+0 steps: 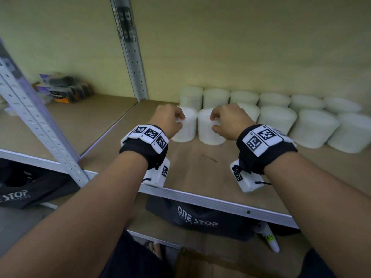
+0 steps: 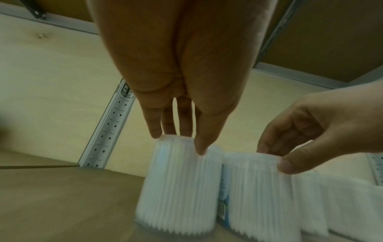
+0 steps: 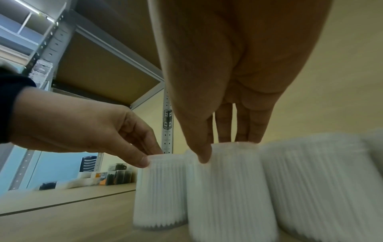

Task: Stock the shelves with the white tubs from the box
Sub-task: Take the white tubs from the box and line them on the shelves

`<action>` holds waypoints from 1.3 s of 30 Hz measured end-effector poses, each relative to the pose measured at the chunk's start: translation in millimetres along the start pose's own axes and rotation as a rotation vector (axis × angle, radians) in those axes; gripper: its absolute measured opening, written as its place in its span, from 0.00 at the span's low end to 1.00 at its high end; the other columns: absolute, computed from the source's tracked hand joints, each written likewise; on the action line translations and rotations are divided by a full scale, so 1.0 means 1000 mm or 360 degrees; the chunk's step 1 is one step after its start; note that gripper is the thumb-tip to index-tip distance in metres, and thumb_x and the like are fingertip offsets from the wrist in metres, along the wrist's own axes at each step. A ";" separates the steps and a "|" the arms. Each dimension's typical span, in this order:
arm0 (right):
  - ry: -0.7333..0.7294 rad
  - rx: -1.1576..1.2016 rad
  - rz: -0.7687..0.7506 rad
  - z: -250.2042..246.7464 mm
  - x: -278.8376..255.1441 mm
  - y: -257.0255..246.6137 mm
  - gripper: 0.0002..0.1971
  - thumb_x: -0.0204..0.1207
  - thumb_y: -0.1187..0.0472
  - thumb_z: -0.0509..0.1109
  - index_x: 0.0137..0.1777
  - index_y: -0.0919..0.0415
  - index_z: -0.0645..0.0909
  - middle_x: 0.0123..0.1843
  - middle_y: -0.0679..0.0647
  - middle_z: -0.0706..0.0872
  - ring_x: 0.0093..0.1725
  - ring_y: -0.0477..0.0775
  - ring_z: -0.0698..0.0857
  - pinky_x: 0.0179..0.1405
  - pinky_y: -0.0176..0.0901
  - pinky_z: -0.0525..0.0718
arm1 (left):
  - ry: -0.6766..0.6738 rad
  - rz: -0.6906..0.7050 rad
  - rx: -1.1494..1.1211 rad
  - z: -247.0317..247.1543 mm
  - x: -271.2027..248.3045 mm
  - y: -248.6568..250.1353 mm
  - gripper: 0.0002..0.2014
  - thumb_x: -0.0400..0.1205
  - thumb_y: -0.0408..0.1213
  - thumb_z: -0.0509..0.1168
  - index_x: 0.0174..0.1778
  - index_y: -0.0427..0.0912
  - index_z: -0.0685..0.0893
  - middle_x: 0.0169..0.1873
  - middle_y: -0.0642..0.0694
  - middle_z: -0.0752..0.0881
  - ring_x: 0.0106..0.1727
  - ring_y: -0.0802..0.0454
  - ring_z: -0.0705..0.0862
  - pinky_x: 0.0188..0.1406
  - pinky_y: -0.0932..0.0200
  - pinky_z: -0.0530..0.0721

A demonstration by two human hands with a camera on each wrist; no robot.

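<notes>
The person's left hand [image 1: 168, 119] reaches down over the top of a white ribbed plastic tub [image 1: 185, 125] at the left end of the front row, fingertips [image 2: 156, 133] and thumb pinching its upper rim. The right hand [image 1: 226, 120] does the same with the neighbouring white ribbed tub [image 1: 208, 130], thumb on the near edge and fingers curled over the far edge. Both tubs stand upright on the brown wooden shelf board [image 1: 200, 169], long axis vertical, just beside each other; the wrist views show thin white sticks packed vertically inside them. To their right run two rows of matching white tubs [image 1: 313, 128], all upright, the back row against the pale wall. On the neighbouring shelf bay to the left sit small dark packaged goods [image 1: 64, 91]. A grey perforated metal upright [image 1: 132, 53] divides the bays.
</notes>
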State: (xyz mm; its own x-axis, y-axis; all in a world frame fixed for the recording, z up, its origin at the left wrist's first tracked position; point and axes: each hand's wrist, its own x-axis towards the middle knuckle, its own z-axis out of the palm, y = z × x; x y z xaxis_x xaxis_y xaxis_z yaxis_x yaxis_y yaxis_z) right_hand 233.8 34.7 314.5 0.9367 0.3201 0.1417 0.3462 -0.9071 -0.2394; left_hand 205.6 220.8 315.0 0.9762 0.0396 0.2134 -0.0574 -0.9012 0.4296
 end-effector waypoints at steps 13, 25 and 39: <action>0.0102 -0.0045 -0.0039 0.011 0.040 0.003 0.16 0.77 0.65 0.66 0.65 0.61 0.81 0.63 0.62 0.84 0.62 0.63 0.83 0.58 0.46 0.81 | 0.0021 0.0070 -0.0036 0.008 0.045 -0.014 0.12 0.79 0.31 0.67 0.58 0.38 0.88 0.60 0.43 0.87 0.63 0.48 0.83 0.54 0.70 0.71; 0.0082 -0.0070 -0.0046 0.014 0.038 0.002 0.17 0.80 0.69 0.62 0.68 0.65 0.76 0.61 0.65 0.82 0.58 0.64 0.82 0.52 0.47 0.80 | 0.0014 0.0126 0.0010 0.008 0.049 -0.018 0.14 0.79 0.33 0.67 0.61 0.41 0.86 0.63 0.45 0.85 0.64 0.50 0.82 0.55 0.71 0.69; 0.0224 0.0105 0.0148 -0.054 -0.014 0.089 0.21 0.77 0.60 0.68 0.70 0.60 0.75 0.68 0.60 0.78 0.68 0.61 0.76 0.64 0.51 0.79 | -0.0196 0.0316 0.0190 0.000 0.038 0.086 0.24 0.79 0.41 0.67 0.72 0.43 0.75 0.71 0.43 0.75 0.71 0.47 0.75 0.65 0.60 0.72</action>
State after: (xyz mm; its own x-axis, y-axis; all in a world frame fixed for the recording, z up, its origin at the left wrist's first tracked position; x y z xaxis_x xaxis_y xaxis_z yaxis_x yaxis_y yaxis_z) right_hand 248.2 -65.2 343.0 0.9500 0.1899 0.2480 0.2652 -0.9097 -0.3196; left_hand 238.0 144.7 359.9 0.9668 -0.1895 0.1713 -0.2324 -0.9308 0.2820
